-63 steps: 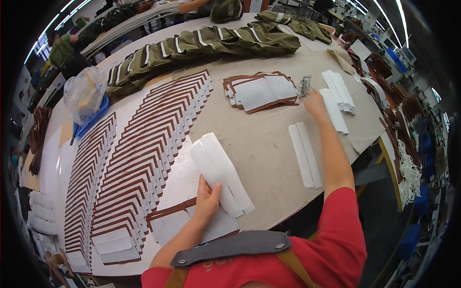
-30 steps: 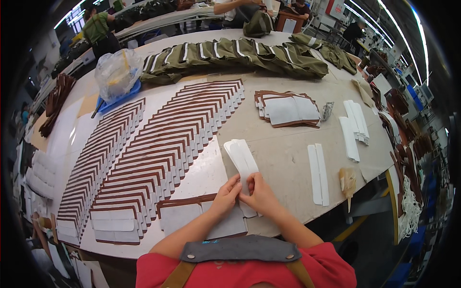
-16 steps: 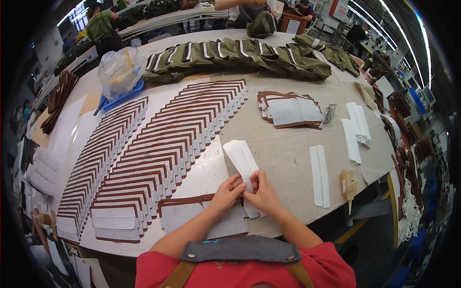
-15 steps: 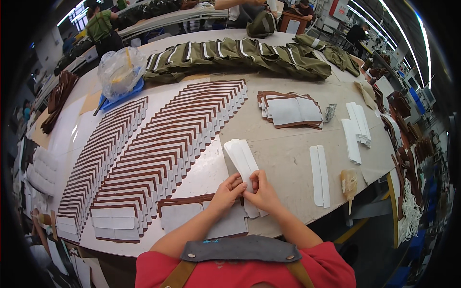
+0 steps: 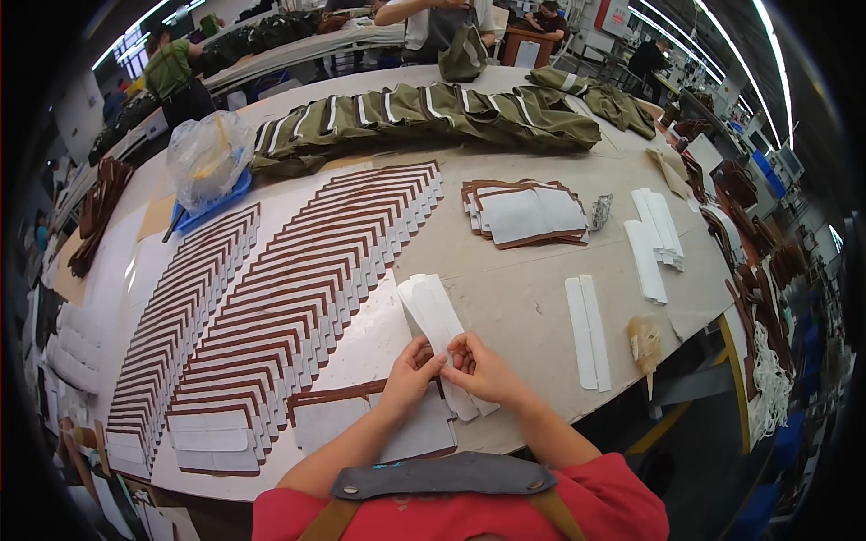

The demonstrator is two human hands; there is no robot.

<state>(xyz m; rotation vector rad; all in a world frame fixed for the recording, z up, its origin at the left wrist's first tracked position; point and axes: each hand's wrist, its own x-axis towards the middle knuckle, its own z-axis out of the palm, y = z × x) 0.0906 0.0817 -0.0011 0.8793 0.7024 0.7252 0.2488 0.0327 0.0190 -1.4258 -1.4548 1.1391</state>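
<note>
A small fanned stack of white strips with rounded ends lies at the near middle of the table. My left hand is closed, its thumb and fingertips pinching at the stack. My right hand meets it there, fingers curled and closed on the same strips. The strips' lower ends show below my hands. Just left of them lie overlapping brown-edged panels with grey-white backing, partly under my left forearm. What exactly the fingertips pinch is partly hidden.
Two long overlapping rows of brown-edged panels cover the left. Farther off are a panel stack, olive fabric pieces and a bagged container on a blue tray. White strips and a glue bottle lie right.
The view has shifted slightly, moving the table's contents a little leftward. My hands stay together on the white strips, with small finger movements.
</note>
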